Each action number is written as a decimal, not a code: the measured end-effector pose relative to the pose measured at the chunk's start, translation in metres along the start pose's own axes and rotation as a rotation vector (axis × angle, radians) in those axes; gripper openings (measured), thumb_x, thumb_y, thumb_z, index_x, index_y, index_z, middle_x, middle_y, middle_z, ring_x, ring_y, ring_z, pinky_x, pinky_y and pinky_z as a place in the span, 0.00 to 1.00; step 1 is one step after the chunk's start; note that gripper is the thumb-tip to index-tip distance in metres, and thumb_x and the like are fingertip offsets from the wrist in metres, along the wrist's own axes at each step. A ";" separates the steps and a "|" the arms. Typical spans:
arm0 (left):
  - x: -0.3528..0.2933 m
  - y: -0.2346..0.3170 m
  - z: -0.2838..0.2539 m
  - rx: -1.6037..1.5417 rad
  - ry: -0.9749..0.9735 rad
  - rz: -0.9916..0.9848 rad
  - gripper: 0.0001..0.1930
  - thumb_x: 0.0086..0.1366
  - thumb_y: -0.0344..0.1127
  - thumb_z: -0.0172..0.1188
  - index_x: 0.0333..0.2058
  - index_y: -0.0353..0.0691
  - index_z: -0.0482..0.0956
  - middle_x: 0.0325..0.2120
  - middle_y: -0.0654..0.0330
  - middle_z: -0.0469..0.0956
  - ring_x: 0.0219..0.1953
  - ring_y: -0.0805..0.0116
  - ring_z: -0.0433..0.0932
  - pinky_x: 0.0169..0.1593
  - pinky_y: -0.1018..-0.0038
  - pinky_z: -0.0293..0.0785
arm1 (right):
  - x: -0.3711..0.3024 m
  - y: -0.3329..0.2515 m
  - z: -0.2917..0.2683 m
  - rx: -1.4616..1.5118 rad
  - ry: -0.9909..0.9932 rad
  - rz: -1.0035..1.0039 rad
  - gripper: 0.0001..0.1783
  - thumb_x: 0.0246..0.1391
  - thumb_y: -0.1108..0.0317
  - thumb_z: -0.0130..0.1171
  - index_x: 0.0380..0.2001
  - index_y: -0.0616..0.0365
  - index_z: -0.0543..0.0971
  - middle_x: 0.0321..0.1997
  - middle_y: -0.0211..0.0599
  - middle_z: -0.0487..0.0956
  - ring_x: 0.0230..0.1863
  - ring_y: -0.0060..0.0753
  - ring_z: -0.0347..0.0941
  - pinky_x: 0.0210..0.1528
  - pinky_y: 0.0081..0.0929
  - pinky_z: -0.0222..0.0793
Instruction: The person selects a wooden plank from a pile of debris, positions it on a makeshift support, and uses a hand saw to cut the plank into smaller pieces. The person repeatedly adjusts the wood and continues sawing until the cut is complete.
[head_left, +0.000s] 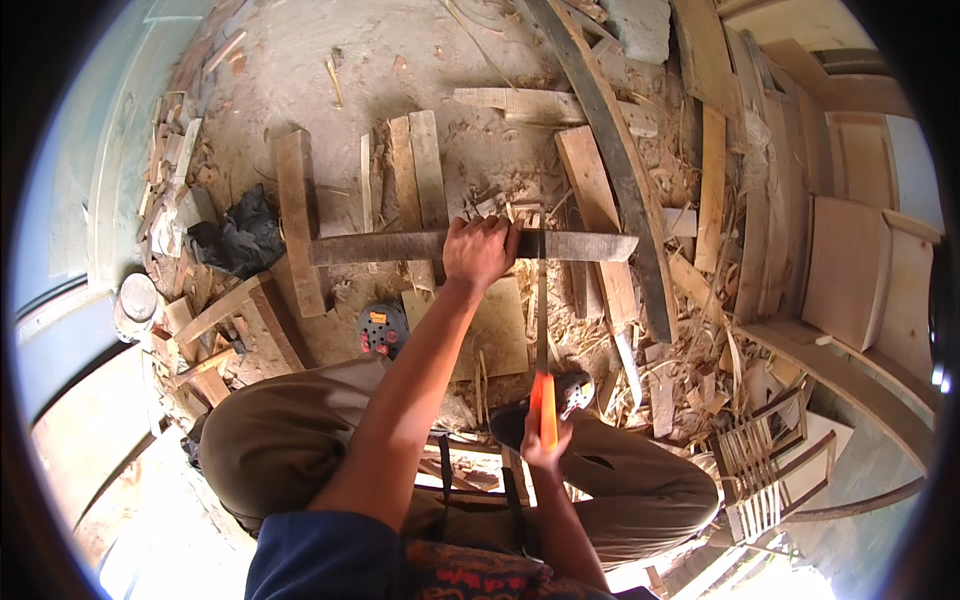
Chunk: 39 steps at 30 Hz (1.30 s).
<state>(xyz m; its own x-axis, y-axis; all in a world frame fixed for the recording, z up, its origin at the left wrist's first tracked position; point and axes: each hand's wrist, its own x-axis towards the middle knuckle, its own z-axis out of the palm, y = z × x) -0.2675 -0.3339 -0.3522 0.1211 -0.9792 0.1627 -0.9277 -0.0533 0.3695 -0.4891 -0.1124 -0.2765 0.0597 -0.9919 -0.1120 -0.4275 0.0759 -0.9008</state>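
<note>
A dark wooden plank lies crosswise in front of me, its left end by an upright-lying block of timber. My left hand is closed over the middle of the plank, fingers wrapped across its far edge. In my right hand is the orange handle of a handsaw, and the fingers are wrapped round it. The narrow blade runs away from me and crosses the plank just right of my left hand. How deep the blade sits in the wood I cannot tell.
Several loose boards lie beyond and under the plank. A long curved beam passes its right end. Black crumpled plastic and a small tub are at left. Wood shavings cover the ground; a slatted frame stands at lower right.
</note>
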 end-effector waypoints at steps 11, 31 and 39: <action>0.003 0.002 0.005 -0.024 -0.050 -0.039 0.19 0.72 0.46 0.50 0.27 0.45 0.82 0.24 0.61 0.82 0.31 0.60 0.82 0.42 0.60 0.71 | 0.108 -0.056 -0.019 0.230 0.175 -0.119 0.05 0.53 0.75 0.56 0.31 0.66 0.80 0.19 0.30 0.75 0.19 0.20 0.69 0.23 0.22 0.64; -0.006 -0.008 0.025 -0.066 -0.608 0.172 0.38 0.62 0.46 0.68 0.68 0.48 0.62 0.62 0.52 0.72 0.64 0.49 0.69 0.66 0.43 0.60 | 0.049 -0.143 -0.066 0.166 0.113 0.078 0.14 0.52 0.68 0.60 0.41 0.62 0.78 0.24 0.46 0.80 0.23 0.32 0.80 0.28 0.30 0.74; 0.002 0.023 -0.012 -0.003 -0.700 0.174 0.39 0.61 0.43 0.69 0.69 0.50 0.61 0.64 0.53 0.70 0.66 0.53 0.68 0.69 0.43 0.58 | -0.005 -0.140 -0.078 0.072 0.105 0.019 0.17 0.49 0.64 0.63 0.42 0.61 0.79 0.30 0.51 0.81 0.35 0.54 0.83 0.39 0.39 0.77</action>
<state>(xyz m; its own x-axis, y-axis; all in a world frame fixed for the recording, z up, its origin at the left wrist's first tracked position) -0.2847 -0.3352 -0.3326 -0.2844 -0.8690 -0.4049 -0.9119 0.1148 0.3941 -0.5004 -0.1258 -0.1172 -0.0441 -0.9951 -0.0884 -0.3612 0.0984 -0.9273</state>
